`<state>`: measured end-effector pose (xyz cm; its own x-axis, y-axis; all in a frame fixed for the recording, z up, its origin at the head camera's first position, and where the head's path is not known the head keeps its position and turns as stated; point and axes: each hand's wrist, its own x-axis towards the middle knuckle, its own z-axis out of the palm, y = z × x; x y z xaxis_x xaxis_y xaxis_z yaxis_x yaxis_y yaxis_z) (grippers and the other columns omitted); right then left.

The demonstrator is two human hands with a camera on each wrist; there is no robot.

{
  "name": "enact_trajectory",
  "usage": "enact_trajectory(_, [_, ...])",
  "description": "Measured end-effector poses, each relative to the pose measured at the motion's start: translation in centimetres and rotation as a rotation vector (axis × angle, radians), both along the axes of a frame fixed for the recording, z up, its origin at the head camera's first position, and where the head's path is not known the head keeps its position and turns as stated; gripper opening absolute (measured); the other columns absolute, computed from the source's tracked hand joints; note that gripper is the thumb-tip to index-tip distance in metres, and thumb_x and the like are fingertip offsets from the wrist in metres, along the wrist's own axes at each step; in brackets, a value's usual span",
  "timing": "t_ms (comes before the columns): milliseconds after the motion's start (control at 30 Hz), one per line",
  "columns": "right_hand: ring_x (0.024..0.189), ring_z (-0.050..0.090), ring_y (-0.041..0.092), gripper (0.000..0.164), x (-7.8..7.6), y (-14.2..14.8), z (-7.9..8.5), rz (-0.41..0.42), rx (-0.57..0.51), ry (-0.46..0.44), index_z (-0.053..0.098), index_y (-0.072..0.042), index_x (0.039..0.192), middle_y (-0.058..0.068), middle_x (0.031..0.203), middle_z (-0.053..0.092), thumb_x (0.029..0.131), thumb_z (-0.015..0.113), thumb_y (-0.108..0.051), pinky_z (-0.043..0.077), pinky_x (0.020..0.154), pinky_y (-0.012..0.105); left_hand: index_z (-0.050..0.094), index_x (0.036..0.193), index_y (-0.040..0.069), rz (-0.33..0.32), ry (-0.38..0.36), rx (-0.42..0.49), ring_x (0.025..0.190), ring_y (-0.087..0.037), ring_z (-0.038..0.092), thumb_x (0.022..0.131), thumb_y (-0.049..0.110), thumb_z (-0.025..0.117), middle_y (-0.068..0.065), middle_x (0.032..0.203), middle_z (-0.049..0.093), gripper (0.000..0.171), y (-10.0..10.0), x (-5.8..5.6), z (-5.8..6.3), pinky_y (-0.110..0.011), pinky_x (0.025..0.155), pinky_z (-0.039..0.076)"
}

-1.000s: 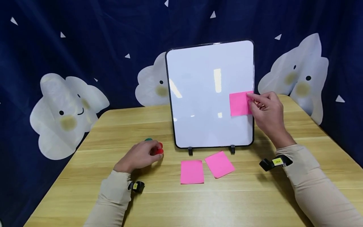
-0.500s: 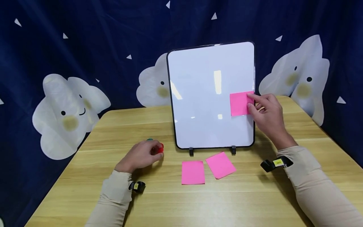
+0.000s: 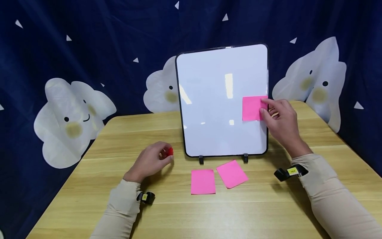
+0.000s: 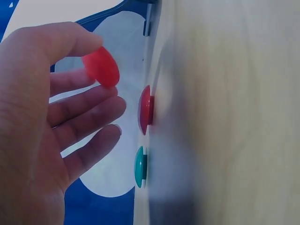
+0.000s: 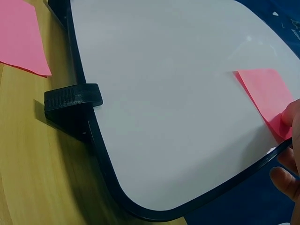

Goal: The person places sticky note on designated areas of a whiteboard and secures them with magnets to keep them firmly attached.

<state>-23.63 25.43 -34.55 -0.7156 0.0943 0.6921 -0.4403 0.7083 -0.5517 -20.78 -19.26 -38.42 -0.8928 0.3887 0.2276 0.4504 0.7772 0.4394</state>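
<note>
Between thumb and index finger, my left hand (image 3: 149, 162) pinches a round red magnet (image 4: 104, 68), lifted off the table. Close by on the table, a second red magnet (image 4: 144, 110) and a green magnet (image 4: 139, 167) show in the left wrist view; the hand hides them from the head view. My right hand (image 3: 283, 122) holds a pink sticky note (image 3: 251, 109) against the right edge of a small whiteboard (image 3: 212, 136). Its thumb presses the note's right side, and other fingers curl at the board's black frame in the right wrist view.
Two more pink sticky notes lie before the board, one straight (image 3: 203, 182) and one turned at an angle (image 3: 232, 174). Black clip feet (image 3: 201, 160) support the board on the wooden table (image 3: 238, 212). A dark blue curtain (image 3: 119, 39) with cloud prints hangs behind.
My left hand has risen slightly and moved away from the other magnets with one red magnet in its pinch. My right hand has stayed nearly still, with the note shifted very slightly.
</note>
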Motion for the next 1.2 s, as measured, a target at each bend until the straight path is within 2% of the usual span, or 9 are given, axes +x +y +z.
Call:
enact_trajectory(167, [0.089,0.058,0.024,0.038,0.2,0.1,-0.2,0.004,0.011,-0.013,0.064,-0.008,0.134,0.017,0.105,0.056,0.097,0.065,-0.013,0.043,0.071,0.015,0.067,0.11,0.016,-0.019,0.029,0.016,0.084,-0.015,0.062,0.088,0.026,0.073,0.007,0.096,0.063,0.025,0.4,0.0,-0.1,-0.03,0.071,0.052])
enact_trajectory(500, [0.086,0.057,0.023,0.038,-0.1,0.2,-0.3,0.012,0.017,-0.01,0.062,-0.009,0.136,0.016,0.103,0.058,0.099,0.062,-0.013,0.039,0.071,0.01,0.07,0.118,0.01,-0.081,0.111,0.054,0.079,-0.011,0.065,0.089,0.028,0.073,0.008,0.095,0.067,0.034,0.8,0.2,-0.3,-0.03,0.068,0.053])
enact_trajectory(700, [0.085,0.055,0.019,0.039,0.1,0.0,-0.1,0.015,-0.011,-0.029,0.061,-0.009,0.137,0.016,0.102,0.058,0.099,0.061,-0.014,0.04,0.069,0.011,0.07,0.115,0.012,-0.084,0.097,0.113,0.074,-0.004,0.062,0.09,0.025,0.074,0.007,0.091,0.069,0.029,1.3,0.0,0.3,-0.03,0.068,0.054])
enact_trajectory(833, [0.086,0.054,0.019,0.04,0.2,-0.2,-0.2,0.015,-0.018,-0.045,0.061,-0.01,0.138,0.015,0.102,0.058,0.098,0.061,-0.013,0.04,0.069,0.011,0.069,0.107,0.016,-0.092,0.103,0.156,0.072,-0.006,0.059,0.089,0.023,0.072,0.01,0.087,0.066,0.02,1.6,0.0,0.8,-0.03,0.066,0.053])
enact_trajectory(1000, [0.085,0.055,0.019,0.041,0.1,-0.3,-0.4,0.012,-0.007,-0.036,0.061,-0.01,0.138,0.015,0.101,0.058,0.097,0.062,-0.012,0.042,0.069,0.012,0.066,0.102,0.017,-0.14,0.133,0.188,0.07,-0.007,0.058,0.088,0.021,0.069,0.01,0.082,0.062,0.014,2.5,-0.3,1.0,-0.028,0.063,0.051])
enact_trajectory(1200, [0.085,0.055,0.018,0.041,0.0,-0.3,-0.4,0.016,-0.003,-0.02,0.06,-0.009,0.138,0.015,0.103,0.059,0.097,0.062,-0.012,0.043,0.07,0.014,0.068,0.112,0.013,-0.213,0.164,0.199,0.072,-0.007,0.058,0.087,0.019,0.068,0.01,0.087,0.062,0.025,4.1,-0.5,1.6,-0.028,0.063,0.051])
